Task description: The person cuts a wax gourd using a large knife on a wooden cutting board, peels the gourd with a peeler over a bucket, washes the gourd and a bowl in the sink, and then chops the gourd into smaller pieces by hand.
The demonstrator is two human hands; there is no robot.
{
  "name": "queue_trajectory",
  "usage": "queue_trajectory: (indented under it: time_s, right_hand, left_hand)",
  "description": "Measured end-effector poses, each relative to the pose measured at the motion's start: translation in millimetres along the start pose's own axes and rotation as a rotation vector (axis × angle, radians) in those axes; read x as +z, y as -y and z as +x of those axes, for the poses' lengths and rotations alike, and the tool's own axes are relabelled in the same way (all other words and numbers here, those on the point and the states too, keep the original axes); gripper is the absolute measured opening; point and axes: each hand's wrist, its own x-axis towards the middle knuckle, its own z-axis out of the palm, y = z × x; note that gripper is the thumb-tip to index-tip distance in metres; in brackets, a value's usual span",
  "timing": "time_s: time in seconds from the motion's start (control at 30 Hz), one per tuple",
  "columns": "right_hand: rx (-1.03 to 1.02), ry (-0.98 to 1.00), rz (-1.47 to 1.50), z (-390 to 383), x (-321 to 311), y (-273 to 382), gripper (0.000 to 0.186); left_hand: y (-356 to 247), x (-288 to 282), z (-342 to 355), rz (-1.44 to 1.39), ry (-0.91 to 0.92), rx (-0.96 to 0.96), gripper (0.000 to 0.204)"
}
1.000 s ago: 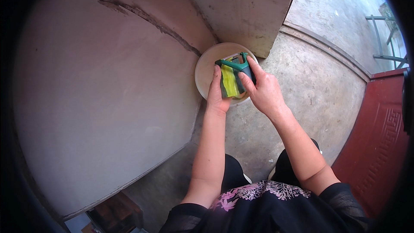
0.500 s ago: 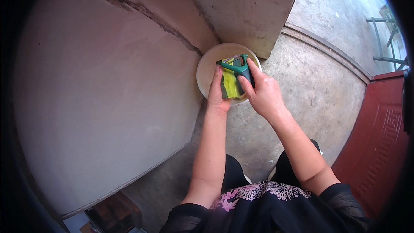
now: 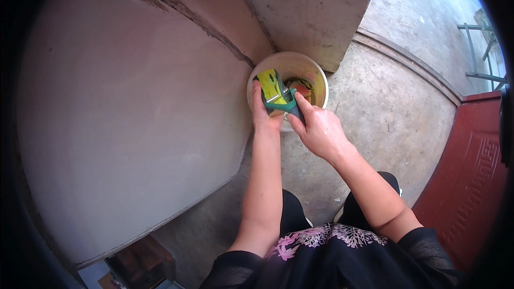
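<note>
My left hand (image 3: 263, 118) is closed round a squash-like piece (image 3: 267, 81) with yellow-green flesh and dark green skin. My right hand (image 3: 316, 128) grips a green peeler (image 3: 277, 105) with a dark handle, its metal blade lying across the piece's lower part. Both hands are over a pale round bucket (image 3: 324, 85), which holds peels and scraps (image 3: 302, 87), some reddish, some dark green. The bucket's near part is partly hidden by my hands.
A pale wall (image 3: 134, 128) with a long crack fills the left, and a wall block (image 3: 294, 10) rises behind the bucket. At the right are concrete floor (image 3: 396, 101), a floor strip, a red panel (image 3: 466, 155) and metal bars (image 3: 471, 72). Dark items lie at lower left.
The peeler has moved down and toward me along the piece, baring its upper part. My left hand has shifted slightly left, my right hand down, and the scraps in the bucket now show.
</note>
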Motion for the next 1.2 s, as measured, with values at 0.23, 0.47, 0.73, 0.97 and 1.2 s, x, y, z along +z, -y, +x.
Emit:
queue_trajectory:
  time_s: [0.23,0.47,0.73,0.97,1.2]
  right_hand:
    - [0.048,0.075,0.024,-1.0,-7.2,-2.1,0.051]
    - [0.060,0.094,0.021,-1.6,-12.5,-6.4,0.050]
    - [0.059,0.037,0.112,-2.7,-27.3,-9.8,0.051]
    - [0.044,-0.171,0.220,15.2,-11.0,-17.4,0.052]
    - [0.108,-0.139,0.140,21.0,-7.5,-14.1,0.051]
  left_hand:
    - [7.5,-7.8,8.7,-0.066,-0.061,-0.006,0.046]
    - [9.9,-10.2,13.5,-0.048,-0.005,-0.009,0.048]
    - [-11.5,4.3,-1.8,0.025,-0.143,0.075,0.047]
    - [8.7,20.7,-15.8,0.147,-0.058,0.035,0.052]
    - [13.7,27.6,-25.3,0.259,-0.044,0.029,0.045]
